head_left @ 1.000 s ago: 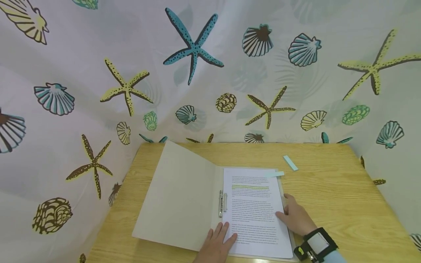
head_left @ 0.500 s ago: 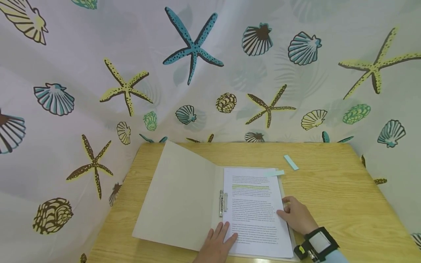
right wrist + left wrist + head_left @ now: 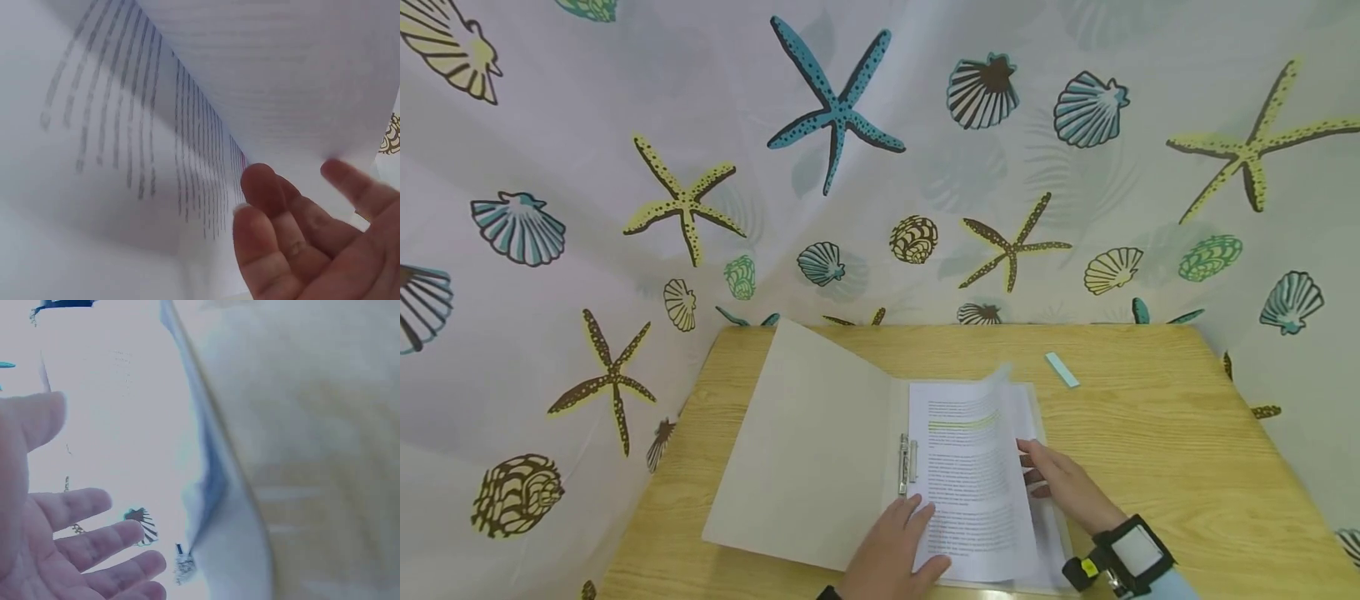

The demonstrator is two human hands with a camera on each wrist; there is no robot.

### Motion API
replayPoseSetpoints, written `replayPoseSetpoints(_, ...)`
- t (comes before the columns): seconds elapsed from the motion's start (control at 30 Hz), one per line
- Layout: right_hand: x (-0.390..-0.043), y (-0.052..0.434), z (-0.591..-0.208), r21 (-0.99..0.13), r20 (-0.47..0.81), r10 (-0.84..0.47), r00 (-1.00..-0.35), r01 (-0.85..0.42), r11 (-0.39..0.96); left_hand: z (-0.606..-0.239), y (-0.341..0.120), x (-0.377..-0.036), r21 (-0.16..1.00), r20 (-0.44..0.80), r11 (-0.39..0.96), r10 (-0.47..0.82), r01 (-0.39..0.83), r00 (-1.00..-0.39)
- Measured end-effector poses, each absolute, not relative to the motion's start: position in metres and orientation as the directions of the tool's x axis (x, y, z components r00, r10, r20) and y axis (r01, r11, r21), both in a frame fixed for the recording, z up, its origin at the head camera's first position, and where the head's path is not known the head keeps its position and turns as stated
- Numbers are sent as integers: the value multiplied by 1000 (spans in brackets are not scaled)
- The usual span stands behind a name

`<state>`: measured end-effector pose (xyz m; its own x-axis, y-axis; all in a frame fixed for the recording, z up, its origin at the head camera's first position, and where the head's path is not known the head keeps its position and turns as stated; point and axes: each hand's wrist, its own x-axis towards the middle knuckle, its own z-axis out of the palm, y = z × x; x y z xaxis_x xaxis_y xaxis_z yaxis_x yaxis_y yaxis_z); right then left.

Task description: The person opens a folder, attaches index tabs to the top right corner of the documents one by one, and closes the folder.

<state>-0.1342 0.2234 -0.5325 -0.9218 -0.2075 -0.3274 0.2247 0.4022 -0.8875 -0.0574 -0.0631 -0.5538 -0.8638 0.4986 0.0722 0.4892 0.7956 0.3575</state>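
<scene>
While the pale grey card folder (image 3: 808,454) lies open on the light wooden counter (image 3: 1157,450), its cover spread out to the left and a small metal fastener (image 3: 907,463) at the spine, the work in hand looks like turning the top page. The left hand (image 3: 891,546) lies flat with straight fingers on the lower left corner of the stack of white printed sheets (image 3: 973,479), near the binding, gripping nothing and, I judge, steadying the pile. Just right of it, the top sheet, marked with a yellow-green highlighted line (image 3: 964,422), bows upward along its right edge. The right hand (image 3: 1063,487) has its fingers curled under that lifted edge; the right wrist view shows the fingertips (image 3: 265,187) against the underside of the curving paper, thumb apart, so it is a light hold rather than a firm pinch. Farther right, a small pale blue paper strip (image 3: 1062,369) rests alone on the counter. The next move seems to call for carrying the sheet over toward the spine without creasing it, while the flat hand clears its path.
</scene>
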Motion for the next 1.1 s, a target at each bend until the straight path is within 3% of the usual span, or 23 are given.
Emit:
replayPoseSetpoints(0.17,-134,211,-533,-905,-285,-344,-895,133,405,-538,-60,-60,508,93,752,437,420,-894)
replayPoseSetpoints(0.4,-130,193,-540,-859,-227,-391,-892,-6,512,-527,-64,-64,639,107,669,411,379,-905)
replayPoseSetpoints(0.6,-130,181,-543,-846,-166,-424,-890,-93,525,-517,-66,-69,711,94,612,406,347,-909)
replayPoseSetpoints(0.93,-130,163,-539,-827,-56,-483,-874,-230,513,-494,-67,-75,708,154,551,491,442,-857)
replayPoseSetpoints(1.1,-128,153,-537,-817,-21,-514,-858,-281,503,-482,-70,-76,672,121,599,491,436,-862)
